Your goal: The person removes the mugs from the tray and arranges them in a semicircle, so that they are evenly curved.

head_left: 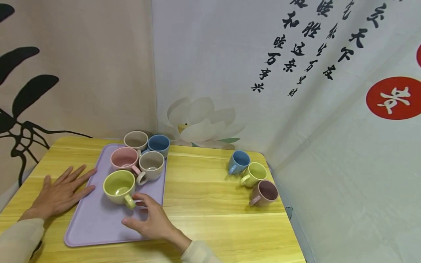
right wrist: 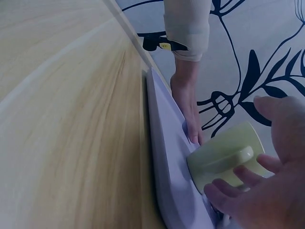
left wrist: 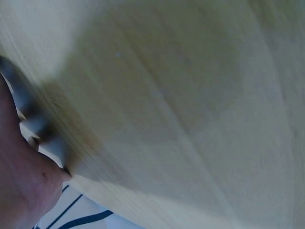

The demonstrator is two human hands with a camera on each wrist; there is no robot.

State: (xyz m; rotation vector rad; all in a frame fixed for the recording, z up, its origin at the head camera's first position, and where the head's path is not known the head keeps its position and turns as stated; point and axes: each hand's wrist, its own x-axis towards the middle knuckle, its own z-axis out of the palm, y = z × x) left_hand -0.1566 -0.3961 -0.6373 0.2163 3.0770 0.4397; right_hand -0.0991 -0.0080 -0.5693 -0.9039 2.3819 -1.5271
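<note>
I am looking down at a yellow wooden table (head_left: 210, 204) pushed into a corner hung with printed cloth. A lilac tray (head_left: 88, 223) lies on its left half, its long side running away from me. My left hand (head_left: 60, 193) rests flat on the table, fingers straight and spread, fingertips touching the tray's left edge. My right hand (head_left: 151, 219) hovers over the tray's near right part, fingers loosely curved and gripping nothing that I can see. Just ahead of those fingers stands a green cup (head_left: 119, 187), upright and mouth up on the tray. Its handle (head_left: 129, 201) points toward me and slightly right, straight at my right hand, which is clearly the nearer of the two. In the right wrist view, the fingertips (right wrist: 224, 194) sit just beside the cup's wall; I cannot tell whether they touch it. Behind the green cup, farther along the tray, stand a pink cup (head_left: 124, 159), two grey cups (head_left: 151, 165) (head_left: 136, 140) and a blue cup (head_left: 159, 144), packed close together. Well apart on the table's right side stand three more: another blue cup (head_left: 239, 162), another green cup (head_left: 254, 174) and a mauve cup (head_left: 265, 193). The left wrist view shows only table wood and a bit of my hand.
</note>
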